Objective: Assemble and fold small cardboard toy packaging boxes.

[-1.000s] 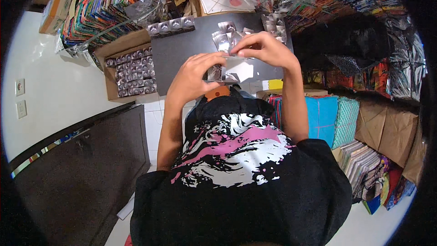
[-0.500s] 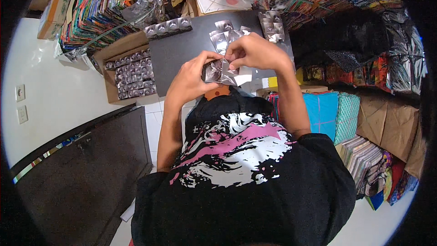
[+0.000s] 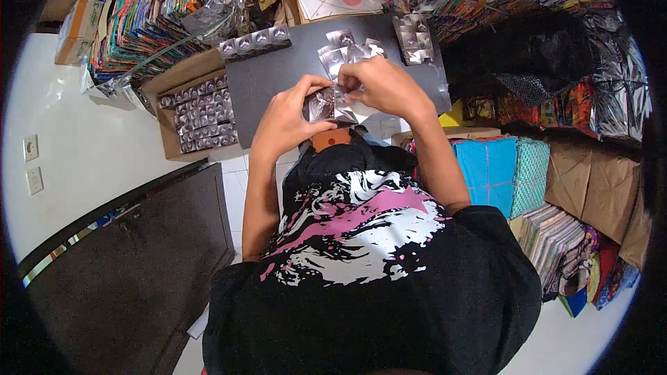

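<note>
My left hand (image 3: 285, 117) is closed around a small dark printed carton (image 3: 320, 105), thumb at its near edge and fingers at its far edge. The carton is held just over the near edge of a dark grey table (image 3: 267, 73). Bent fingers of my right hand (image 3: 389, 88) pinch at the carton's pale, shiny right end, where flaps stand out. Those fingertips are partly hidden by the hand itself. Right beyond my hands, a loose pile of flattened cartons (image 3: 338, 43) lies on the table.
A row of folded cartons (image 3: 254, 42) stands at the table's far left, another group (image 3: 415, 40) at far right. An open cardboard box (image 3: 161, 132) left of the table holds several more. Bundled stacks (image 3: 139, 28) line the back; wrapped fabric piles (image 3: 485, 170) stand right.
My right fingers have moved slightly left and curled in closer at the carton's end. The carton has shifted a little left with my left hand, which keeps its grip.
</note>
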Motion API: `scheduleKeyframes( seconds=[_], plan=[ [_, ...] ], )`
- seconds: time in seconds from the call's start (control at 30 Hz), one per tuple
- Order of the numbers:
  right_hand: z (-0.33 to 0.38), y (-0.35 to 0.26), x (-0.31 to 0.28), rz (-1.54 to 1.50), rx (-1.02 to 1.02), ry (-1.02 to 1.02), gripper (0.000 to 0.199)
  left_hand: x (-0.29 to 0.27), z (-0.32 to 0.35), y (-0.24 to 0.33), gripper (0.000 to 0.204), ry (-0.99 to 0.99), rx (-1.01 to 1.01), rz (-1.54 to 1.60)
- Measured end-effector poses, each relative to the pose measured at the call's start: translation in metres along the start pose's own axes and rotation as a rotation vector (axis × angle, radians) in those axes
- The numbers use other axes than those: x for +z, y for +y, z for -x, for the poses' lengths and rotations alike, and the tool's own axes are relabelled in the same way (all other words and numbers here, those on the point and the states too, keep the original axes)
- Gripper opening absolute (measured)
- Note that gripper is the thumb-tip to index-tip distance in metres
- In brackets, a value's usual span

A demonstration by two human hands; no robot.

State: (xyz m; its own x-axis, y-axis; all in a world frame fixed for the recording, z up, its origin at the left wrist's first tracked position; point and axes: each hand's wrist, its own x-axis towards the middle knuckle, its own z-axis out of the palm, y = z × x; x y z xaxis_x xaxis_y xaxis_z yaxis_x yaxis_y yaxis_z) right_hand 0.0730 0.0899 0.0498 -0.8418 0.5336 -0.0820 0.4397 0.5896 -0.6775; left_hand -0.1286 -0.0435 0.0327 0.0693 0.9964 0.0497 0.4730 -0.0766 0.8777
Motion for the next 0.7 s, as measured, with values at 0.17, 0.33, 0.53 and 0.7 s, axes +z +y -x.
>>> scheduleKeyframes(
  seconds=[0.17,0.33,0.53,0.7],
  plan=[
    [-0.0027,0.0039,0.005,0.062,-0.064,0.047,0.019,-0.001,-0.001,0.0049,0.067,0.006,-0.018,-0.022],
    [0.0011,0.0036,0.0002,-0.017,-0.014,0.004,0.016,-0.0004,0.0011,0.0038,0.066,-0.001,-0.034,-0.016],
    [-0.0085,0.0095,0.0048,-0.031,-0.071,0.018,0.014,-0.0001,-0.0012,0.0056,0.066,-0.048,-0.061,-0.078],
    [-0.0059,0.008,0.0073,-0.052,-0.092,0.024,0.017,0.0026,0.0007,0.0006,0.068,-0.036,-0.042,-0.054]
  ],
)
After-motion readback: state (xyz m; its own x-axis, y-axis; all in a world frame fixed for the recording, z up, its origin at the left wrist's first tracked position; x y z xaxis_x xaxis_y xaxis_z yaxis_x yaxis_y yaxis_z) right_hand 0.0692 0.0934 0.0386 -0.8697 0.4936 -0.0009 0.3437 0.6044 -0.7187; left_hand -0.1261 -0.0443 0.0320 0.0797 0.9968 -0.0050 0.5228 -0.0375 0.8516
